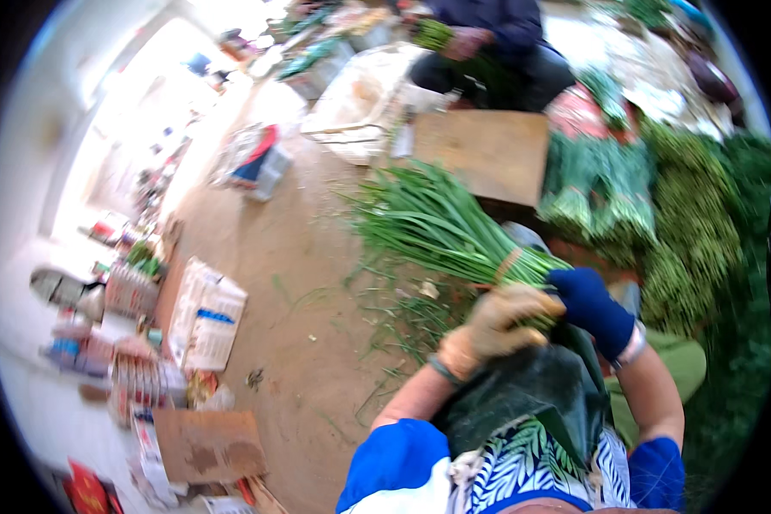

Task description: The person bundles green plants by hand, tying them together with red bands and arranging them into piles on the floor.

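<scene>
A bunch of long green leafy stalks lies slantwise over my lap, its leaf tips fanned out to the far left. A light brownish band circles it near the stalk ends. My left hand, in a tan glove, curls around the lower stalks just below the band, its fingers slightly blurred. Against the same end from the right, my right hand is closed in a navy glove. The stalk ends are mostly hidden between the two gloves. Beneath them a dark green apron covers my lap.
A brown board stands beyond the bunch. Tied green bundles and heaped greenery lie to the right. Leaf scraps litter the floor. A white sack stands farther off, near another person holding greens. Boxes line the left.
</scene>
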Motion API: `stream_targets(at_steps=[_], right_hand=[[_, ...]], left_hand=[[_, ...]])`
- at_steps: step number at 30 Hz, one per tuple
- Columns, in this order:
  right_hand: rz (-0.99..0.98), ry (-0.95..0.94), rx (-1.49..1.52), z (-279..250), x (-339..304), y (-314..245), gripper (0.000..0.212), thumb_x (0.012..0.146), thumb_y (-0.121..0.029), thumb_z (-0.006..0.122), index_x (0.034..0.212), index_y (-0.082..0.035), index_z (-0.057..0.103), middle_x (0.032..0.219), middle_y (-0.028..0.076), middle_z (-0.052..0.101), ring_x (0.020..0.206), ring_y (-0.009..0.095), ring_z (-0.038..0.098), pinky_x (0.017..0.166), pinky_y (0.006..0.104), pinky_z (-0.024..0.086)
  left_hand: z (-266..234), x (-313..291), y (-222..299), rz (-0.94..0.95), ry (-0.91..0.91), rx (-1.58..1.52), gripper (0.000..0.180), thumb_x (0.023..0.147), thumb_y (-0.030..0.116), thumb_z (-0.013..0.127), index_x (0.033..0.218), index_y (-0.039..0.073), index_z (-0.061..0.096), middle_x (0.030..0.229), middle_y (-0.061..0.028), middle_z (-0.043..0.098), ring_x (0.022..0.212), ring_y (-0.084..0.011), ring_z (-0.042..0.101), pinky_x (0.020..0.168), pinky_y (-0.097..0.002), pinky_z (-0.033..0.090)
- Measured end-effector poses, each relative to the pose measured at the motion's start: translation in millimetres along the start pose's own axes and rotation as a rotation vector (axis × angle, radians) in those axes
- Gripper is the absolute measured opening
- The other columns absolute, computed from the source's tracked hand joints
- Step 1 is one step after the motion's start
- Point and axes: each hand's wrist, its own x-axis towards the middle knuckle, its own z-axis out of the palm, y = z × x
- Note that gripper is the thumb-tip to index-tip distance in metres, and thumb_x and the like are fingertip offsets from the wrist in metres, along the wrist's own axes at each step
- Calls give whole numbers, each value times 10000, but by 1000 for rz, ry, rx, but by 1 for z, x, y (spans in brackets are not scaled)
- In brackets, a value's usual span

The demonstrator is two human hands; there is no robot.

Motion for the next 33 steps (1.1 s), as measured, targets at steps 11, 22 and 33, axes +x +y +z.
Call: stream_targets(at_steps=[11,22,33], right_hand=[[0,34,-18,-2,-22,-18,297,752,-286,701,959,-93,610,786,122,631,733,320,625,644,399,492],[-214,103,-469,14,-31,-35,134,751,-221,614,748,-104,547,647,61,552,615,233,597,508,382,457],[-652,150,-508,16,-34,-20,87,706,-197,604,705,-134,543,640,7,500,592,184,543,506,327,430]], left_hand=[[18,13,-30,-174,268,-114,504,935,30,448,1418,-17,311,1376,-171,461,1307,-241,410,1088,-326,279],[5,22,-25,-144,83,168,299,929,85,438,1177,-15,572,1211,-143,604,1208,-279,512,1084,-411,295],[7,25,-34,-118,52,300,380,889,229,585,1207,22,560,1222,-127,586,1182,-306,520,1054,-433,336]])
